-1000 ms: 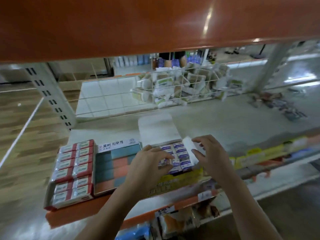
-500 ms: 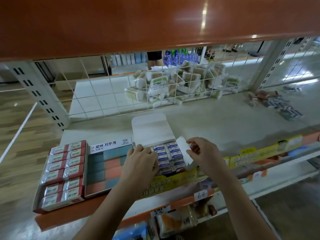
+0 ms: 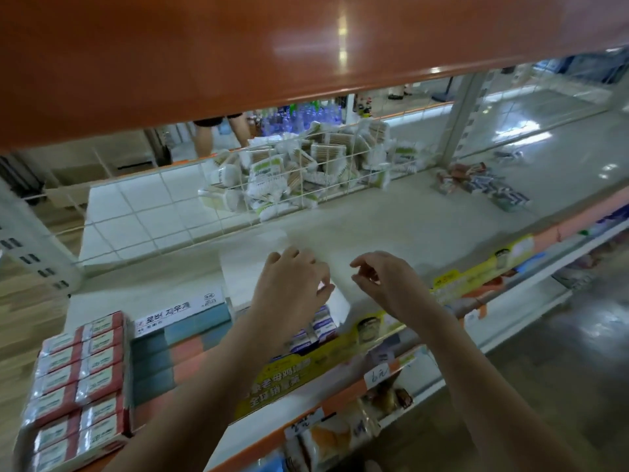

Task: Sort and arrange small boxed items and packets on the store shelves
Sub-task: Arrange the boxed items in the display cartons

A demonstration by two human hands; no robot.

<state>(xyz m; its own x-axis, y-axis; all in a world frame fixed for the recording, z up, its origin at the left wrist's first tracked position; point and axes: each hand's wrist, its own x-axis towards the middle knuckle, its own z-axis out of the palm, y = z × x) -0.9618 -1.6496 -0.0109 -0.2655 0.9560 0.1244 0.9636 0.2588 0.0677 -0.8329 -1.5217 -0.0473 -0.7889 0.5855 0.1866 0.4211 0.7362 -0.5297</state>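
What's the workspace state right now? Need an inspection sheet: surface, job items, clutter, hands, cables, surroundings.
Surface: pale shelf board, largely bare in the middle; orange shelf overhead.
Job's things: open display box of blue-and-white packets, lid flap up, partly hidden by the left arm; tray of red-and-white boxes far left; teal-and-salmon block box between them.
Clutter: loose small packets scattered at the right rear.
Hands: left hand and right hand above the open box, fingers loosely curled, holding nothing.
Cables: nothing seen.
Surroundings: wire basket of cotton-swab packs behind; price strip on the shelf edge; snack packets below.
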